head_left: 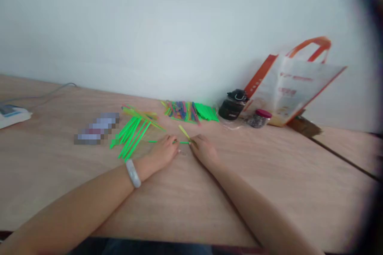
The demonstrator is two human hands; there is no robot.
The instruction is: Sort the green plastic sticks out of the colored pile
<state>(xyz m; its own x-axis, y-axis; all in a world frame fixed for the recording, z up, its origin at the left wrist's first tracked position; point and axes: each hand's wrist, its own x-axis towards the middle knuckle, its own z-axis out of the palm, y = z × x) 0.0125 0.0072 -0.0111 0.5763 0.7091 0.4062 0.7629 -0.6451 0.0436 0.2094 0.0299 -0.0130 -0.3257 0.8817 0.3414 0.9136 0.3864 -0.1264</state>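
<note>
My left hand (166, 149) is closed on a thin green stick (152, 142), which pokes out on both sides of its fingers and lies low over the table. The right end of that stick meets my right hand (203, 149), whose fingers are closed on a yellow strip (183, 130) that points up and to the left. Left of my hands, several loose green sticks (131, 137) are spread on the wooden table (167, 207). Yellow and orange strips (145, 115) lie across their upper ends.
Bundles of multicoloured strips (182, 110) and green strips (206, 111) lie near the wall. A black bottle (231, 107), a jar with a red lid (260, 118) and a white-and-orange bag (295, 87) stand at right. A blurred object (97, 129) lies left.
</note>
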